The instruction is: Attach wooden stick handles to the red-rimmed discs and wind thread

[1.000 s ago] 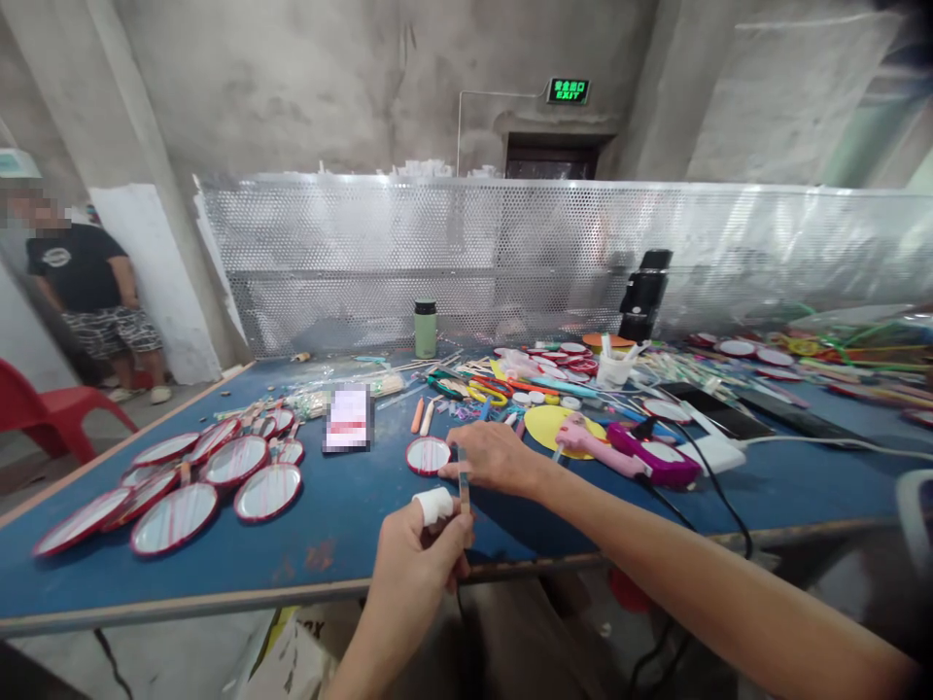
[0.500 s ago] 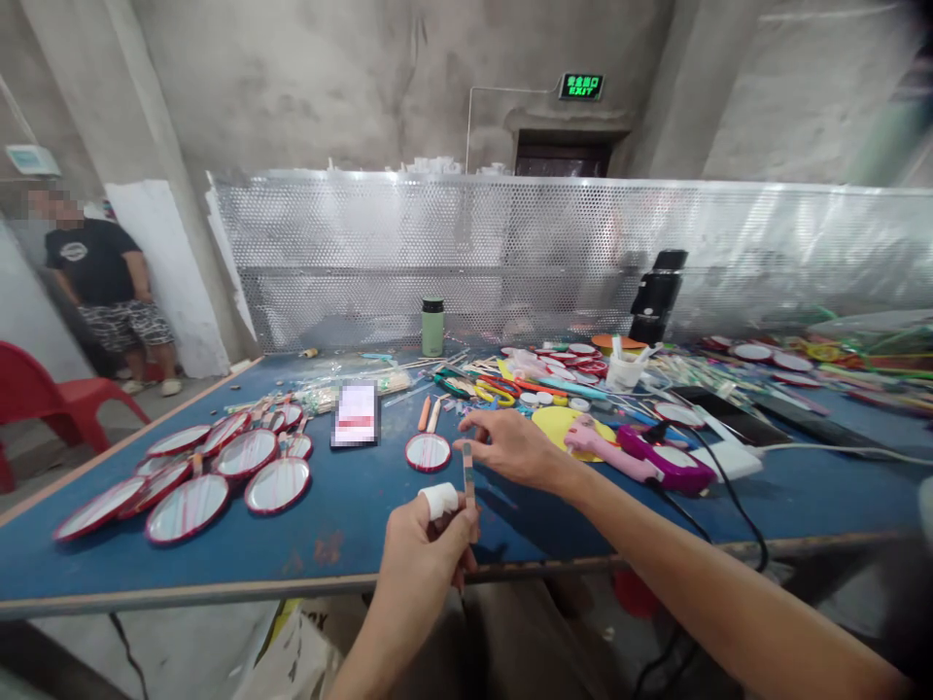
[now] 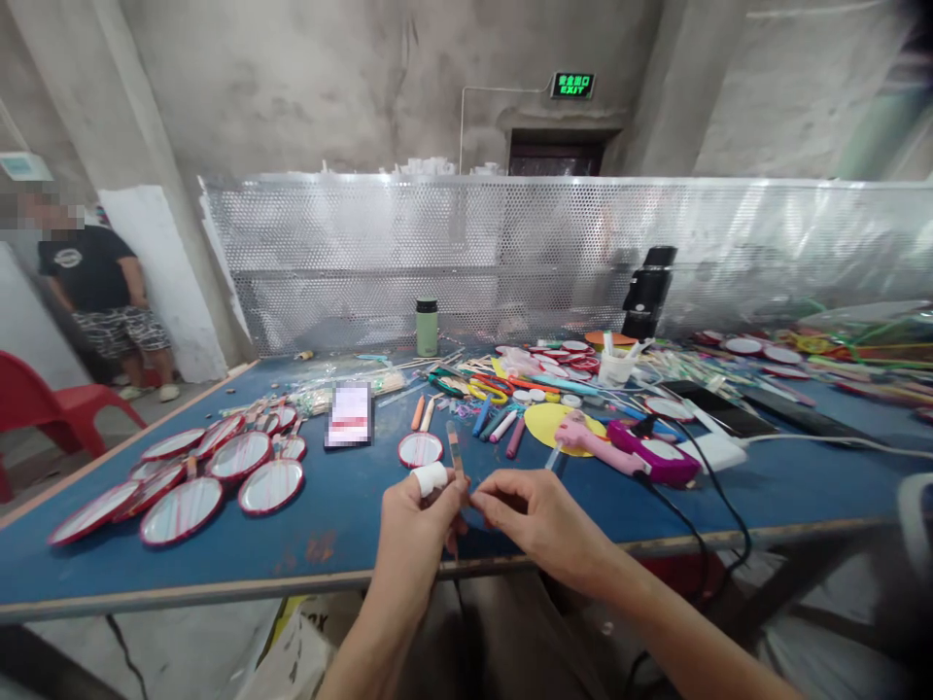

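Note:
My left hand, with white tape around a finger, is closed on a flat, narrow wooden stick held upright with darker bands on it. My right hand is pinched just to the right of the stick, its thumb and forefinger close to the left fingertips. Whatever lies in that pinch is too small to make out. Beyond the stick lies a small white disc with a red rim. A pink and purple glue gun rests to the right, partly over a yellow disc.
Several red-rimmed discs overlap at the left. A phone leans behind them. Coloured sticks, scissors and a white cup crowd the table's middle. Black cables hang over the front edge. A person stands far left.
My right hand has come down and toward me from above the stick to beside my left fingers. The stick now tilts slightly left. The view has shifted a little.

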{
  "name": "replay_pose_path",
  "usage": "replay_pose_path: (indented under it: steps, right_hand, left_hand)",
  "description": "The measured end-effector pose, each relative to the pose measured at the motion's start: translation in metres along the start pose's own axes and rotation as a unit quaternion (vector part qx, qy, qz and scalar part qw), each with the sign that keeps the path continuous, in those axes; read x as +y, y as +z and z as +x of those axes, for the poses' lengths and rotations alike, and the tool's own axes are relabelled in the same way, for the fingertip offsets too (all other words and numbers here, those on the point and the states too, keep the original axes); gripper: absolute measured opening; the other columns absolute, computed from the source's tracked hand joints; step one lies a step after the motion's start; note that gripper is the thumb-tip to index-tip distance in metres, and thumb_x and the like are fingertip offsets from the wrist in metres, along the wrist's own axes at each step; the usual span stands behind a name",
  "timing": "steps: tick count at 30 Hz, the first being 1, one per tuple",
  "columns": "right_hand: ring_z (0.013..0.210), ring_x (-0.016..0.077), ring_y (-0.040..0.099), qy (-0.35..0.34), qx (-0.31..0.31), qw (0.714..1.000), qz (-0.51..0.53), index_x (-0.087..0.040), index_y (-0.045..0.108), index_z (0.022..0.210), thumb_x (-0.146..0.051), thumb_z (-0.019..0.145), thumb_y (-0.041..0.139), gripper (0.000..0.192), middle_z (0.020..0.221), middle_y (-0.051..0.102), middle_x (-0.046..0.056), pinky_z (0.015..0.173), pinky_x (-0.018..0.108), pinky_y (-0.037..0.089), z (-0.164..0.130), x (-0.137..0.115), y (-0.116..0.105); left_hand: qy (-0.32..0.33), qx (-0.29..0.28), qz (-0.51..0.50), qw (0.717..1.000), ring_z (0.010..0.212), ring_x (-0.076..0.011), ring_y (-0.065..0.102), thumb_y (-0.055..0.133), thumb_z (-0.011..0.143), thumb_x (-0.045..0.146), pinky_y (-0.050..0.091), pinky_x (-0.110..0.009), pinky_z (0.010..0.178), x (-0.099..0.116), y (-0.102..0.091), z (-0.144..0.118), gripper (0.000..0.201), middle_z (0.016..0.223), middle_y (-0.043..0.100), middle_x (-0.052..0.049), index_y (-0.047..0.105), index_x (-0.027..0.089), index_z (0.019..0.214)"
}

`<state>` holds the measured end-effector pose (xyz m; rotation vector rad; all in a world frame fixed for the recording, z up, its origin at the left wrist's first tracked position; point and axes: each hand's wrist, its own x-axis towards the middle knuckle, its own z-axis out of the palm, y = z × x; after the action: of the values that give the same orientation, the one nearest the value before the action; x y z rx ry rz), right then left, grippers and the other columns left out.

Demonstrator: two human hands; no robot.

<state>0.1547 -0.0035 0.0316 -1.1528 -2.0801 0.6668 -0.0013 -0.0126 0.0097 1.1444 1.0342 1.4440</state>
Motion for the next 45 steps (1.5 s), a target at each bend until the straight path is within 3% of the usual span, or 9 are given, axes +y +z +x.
replay_pose_path:
  steps: [5, 9, 12, 18, 24, 30, 33, 37, 45]
  right_hand:
    - [0.063, 0.0143, 0.056, -0.003, 0.056, 0.998, 0.022, -0.019, 0.067, 0.072, -0.036, 0.090, 0.052, 0.029, 0.067, 0.065, 0.000, 0.060, 0.024, 0.041, -0.002, 0.004, 0.011]
    - [0.056, 0.0126, 0.047, 0.014, 0.101, 0.995, -0.005, -0.020, 0.056, 0.061, -0.037, 0.088, 0.050, 0.032, 0.057, 0.053, -0.003, 0.055, 0.024, 0.035, -0.001, 0.008, 0.006]
    - [0.057, 0.0130, 0.049, 0.064, 0.108, 0.990, -0.065, -0.020, 0.054, 0.058, -0.031, 0.083, 0.051, 0.028, 0.056, 0.053, -0.002, 0.056, 0.025, 0.034, 0.007, 0.013, -0.001]
    - [0.069, 0.0150, 0.060, 0.115, 0.026, 0.961, -0.252, -0.019, 0.063, 0.062, -0.025, 0.081, 0.054, 0.022, 0.071, 0.069, 0.001, 0.059, 0.025, 0.032, 0.029, 0.020, -0.002]
    - [0.065, 0.0171, 0.063, 0.126, -0.049, 0.935, -0.327, -0.019, 0.064, 0.058, -0.028, 0.084, 0.053, 0.030, 0.065, 0.068, 0.005, 0.053, 0.026, 0.027, 0.045, 0.015, -0.010]
    - [0.077, 0.0249, 0.069, 0.099, -0.015, 0.906, -0.411, -0.020, 0.070, 0.083, -0.039, 0.093, 0.047, 0.031, 0.078, 0.073, 0.008, 0.062, 0.030, 0.037, 0.042, 0.007, -0.016]
    - [0.081, 0.0285, 0.071, 0.089, -0.032, 0.897, -0.432, -0.019, 0.070, 0.085, -0.048, 0.091, 0.050, 0.036, 0.079, 0.074, 0.011, 0.066, 0.032, 0.042, 0.042, 0.009, -0.008]
    - [0.085, 0.0299, 0.072, 0.086, -0.042, 0.896, -0.434, -0.018, 0.071, 0.087, -0.043, 0.091, 0.049, 0.034, 0.084, 0.074, 0.014, 0.070, 0.034, 0.045, 0.048, 0.014, 0.001]
    - [0.083, 0.0292, 0.072, 0.081, -0.037, 0.902, -0.423, -0.018, 0.070, 0.087, -0.039, 0.089, 0.048, 0.030, 0.087, 0.075, 0.014, 0.066, 0.032, 0.044, 0.056, 0.011, 0.012]
  left_hand:
    - [-0.003, -0.011, -0.049, 0.999, 0.045, -0.0088, 0.046, 0.076, 0.072, 0.039, 0.036, -0.018, 0.039, -0.002, 0.011, 0.008, 0.030, 0.052, 0.056, 0.002, 0.068, 0.011, 0.077]
    - [-0.007, -0.029, 0.041, 0.999, 0.039, -0.0087, 0.043, 0.070, 0.076, 0.042, 0.031, -0.019, 0.037, -0.005, 0.011, 0.011, 0.030, 0.047, 0.053, 0.003, 0.069, 0.012, 0.078]
    - [0.012, 0.004, 0.146, 0.989, 0.038, -0.0094, 0.042, 0.068, 0.077, 0.041, 0.031, -0.020, 0.039, -0.001, -0.006, 0.012, 0.029, 0.046, 0.052, 0.003, 0.071, 0.012, 0.080]
    - [0.064, 0.095, 0.301, 0.947, 0.050, -0.0170, 0.053, 0.063, 0.079, 0.044, 0.039, -0.026, 0.052, 0.010, -0.060, 0.022, 0.033, 0.054, 0.060, 0.000, 0.074, 0.015, 0.091]
    - [0.103, 0.052, 0.418, 0.901, 0.064, -0.0216, 0.062, 0.056, 0.084, 0.038, 0.042, -0.030, 0.064, 0.015, -0.079, 0.039, 0.028, 0.070, 0.070, -0.004, 0.073, 0.018, 0.091]
    - [0.149, 0.017, 0.517, 0.843, 0.072, -0.0221, 0.063, 0.053, 0.088, 0.031, 0.039, -0.029, 0.066, 0.030, -0.077, 0.051, 0.021, 0.078, 0.071, -0.006, 0.070, 0.018, 0.090]
    - [0.156, -0.014, 0.570, 0.807, 0.074, -0.0224, 0.064, 0.056, 0.088, 0.029, 0.038, -0.029, 0.066, 0.035, -0.073, 0.061, 0.019, 0.083, 0.071, -0.008, 0.068, 0.016, 0.095]
    - [0.163, -0.077, 0.610, 0.771, 0.076, -0.0231, 0.063, 0.060, 0.086, 0.029, 0.037, -0.029, 0.065, 0.035, -0.068, 0.075, 0.019, 0.084, 0.069, -0.009, 0.066, 0.015, 0.097]
    - [0.166, -0.123, 0.628, 0.750, 0.085, -0.0254, 0.062, 0.065, 0.083, 0.039, 0.039, -0.031, 0.068, 0.029, -0.072, 0.090, 0.029, 0.099, 0.064, -0.010, 0.061, 0.015, 0.100]
